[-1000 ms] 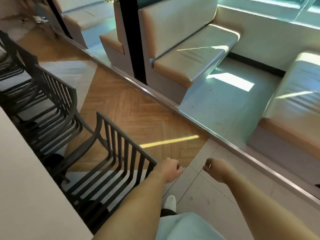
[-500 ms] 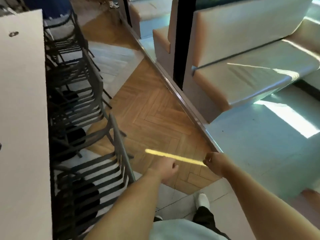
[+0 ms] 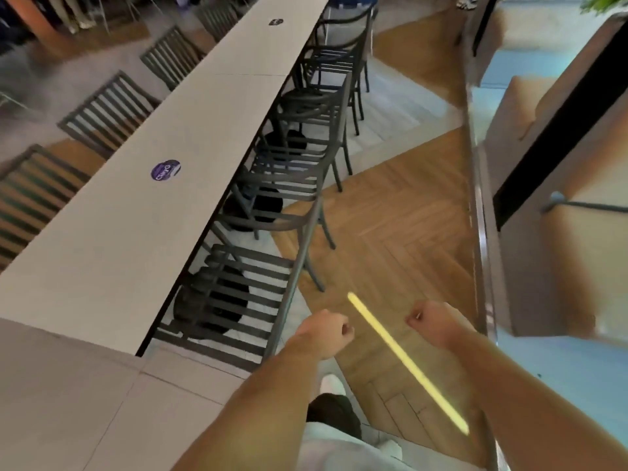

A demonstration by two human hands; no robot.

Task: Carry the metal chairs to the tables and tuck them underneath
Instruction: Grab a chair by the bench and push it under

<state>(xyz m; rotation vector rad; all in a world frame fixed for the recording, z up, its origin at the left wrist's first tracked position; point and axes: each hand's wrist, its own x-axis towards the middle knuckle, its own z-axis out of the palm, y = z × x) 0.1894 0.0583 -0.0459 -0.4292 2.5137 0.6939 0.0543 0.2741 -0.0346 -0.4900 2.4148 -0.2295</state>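
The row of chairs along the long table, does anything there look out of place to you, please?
Nothing stands out: the dark metal chairs sit tucked in line along the long table, none tipped.

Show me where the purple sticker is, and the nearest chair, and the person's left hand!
purple sticker (image 3: 165, 169), head view, middle of the round sticker on the tabletop.
nearest chair (image 3: 234, 300), head view, a slat of its seat beside the table.
left hand (image 3: 324, 333), head view, back of the curled hand.
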